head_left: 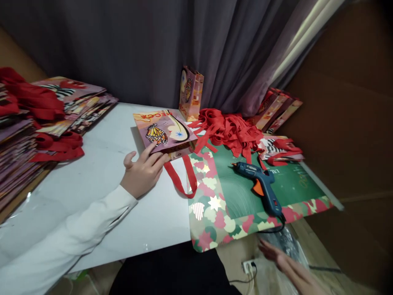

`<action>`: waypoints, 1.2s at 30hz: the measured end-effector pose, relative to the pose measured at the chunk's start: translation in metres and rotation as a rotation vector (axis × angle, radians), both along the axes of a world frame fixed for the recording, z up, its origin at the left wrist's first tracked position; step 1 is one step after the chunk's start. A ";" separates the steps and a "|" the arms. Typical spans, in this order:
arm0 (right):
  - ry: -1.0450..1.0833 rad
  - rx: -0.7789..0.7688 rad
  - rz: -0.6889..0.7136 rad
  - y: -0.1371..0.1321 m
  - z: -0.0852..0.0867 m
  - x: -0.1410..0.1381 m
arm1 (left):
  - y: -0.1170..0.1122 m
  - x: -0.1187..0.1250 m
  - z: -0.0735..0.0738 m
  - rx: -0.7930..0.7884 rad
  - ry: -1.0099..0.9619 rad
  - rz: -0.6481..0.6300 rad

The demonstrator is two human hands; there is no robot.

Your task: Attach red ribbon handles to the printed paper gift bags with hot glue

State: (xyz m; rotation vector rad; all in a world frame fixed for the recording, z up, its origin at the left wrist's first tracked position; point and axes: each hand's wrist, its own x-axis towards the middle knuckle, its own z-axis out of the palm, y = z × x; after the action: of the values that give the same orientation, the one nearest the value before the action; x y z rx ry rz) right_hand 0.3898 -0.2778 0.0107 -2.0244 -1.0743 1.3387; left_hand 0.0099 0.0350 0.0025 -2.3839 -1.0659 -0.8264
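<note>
My left hand [144, 170] rests its spread fingers on the near edge of a printed paper gift bag [167, 129], which lies flat on the white table. The bag has a butterfly and lettering on its face. A red ribbon handle [190, 180] loops from its opening toward me. My right hand [284, 262] is below the table's front edge at the lower right, blurred, with fingers stretched out and nothing visible in them. Nearest to it, a blue glue gun [259, 182] with an orange trigger lies on the green patterned mat [239, 200].
Red ribbons [229, 131] are heaped behind the mat. One bag [190, 93] stands upright by the grey curtain [132, 49]; several lean at the right [278, 110]. Stacked flat bags [18, 159] fill the left side. A power socket [248, 266] with cords lies below the table.
</note>
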 end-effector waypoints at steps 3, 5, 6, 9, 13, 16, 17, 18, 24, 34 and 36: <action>0.404 0.184 0.010 0.032 0.039 -0.013 | -0.013 0.008 0.014 -0.020 -0.111 -0.118; 0.551 0.248 -0.034 0.053 0.054 -0.024 | -0.035 0.027 0.028 -0.171 -0.268 -0.206; 0.626 0.296 -0.007 0.061 0.058 -0.029 | -0.050 0.041 0.035 -0.328 -0.378 -0.233; 0.836 0.355 0.100 0.078 0.061 -0.043 | -0.103 0.092 0.052 -1.105 -0.619 -0.470; 0.991 0.370 0.179 0.078 0.060 -0.058 | -0.158 0.153 0.058 -1.800 -0.584 -0.856; 1.038 0.361 0.157 0.068 0.058 -0.053 | -0.171 0.172 0.054 -1.895 -0.532 -0.639; 1.028 0.345 0.143 0.063 0.056 -0.046 | -0.171 0.174 0.052 -1.920 -0.504 -0.589; 0.994 0.329 0.136 0.058 0.053 -0.037 | -0.170 0.173 0.050 -1.946 -0.466 -0.567; 0.295 0.057 0.016 -0.003 -0.006 0.056 | -0.156 0.164 0.051 -1.800 -0.459 -0.485; -0.710 0.723 -0.267 -0.019 0.035 -0.011 | -0.146 0.213 0.059 -2.385 -1.268 -0.643; -0.802 1.041 0.013 0.019 0.049 -0.065 | -0.154 0.221 0.055 -2.471 -1.274 -0.689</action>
State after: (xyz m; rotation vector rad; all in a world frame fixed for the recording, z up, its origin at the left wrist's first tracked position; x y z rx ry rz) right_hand 0.3250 -0.2584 0.0595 -1.6434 -1.6252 -0.1949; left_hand 0.2312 -0.1193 0.0575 -4.0621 -3.0964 -2.2555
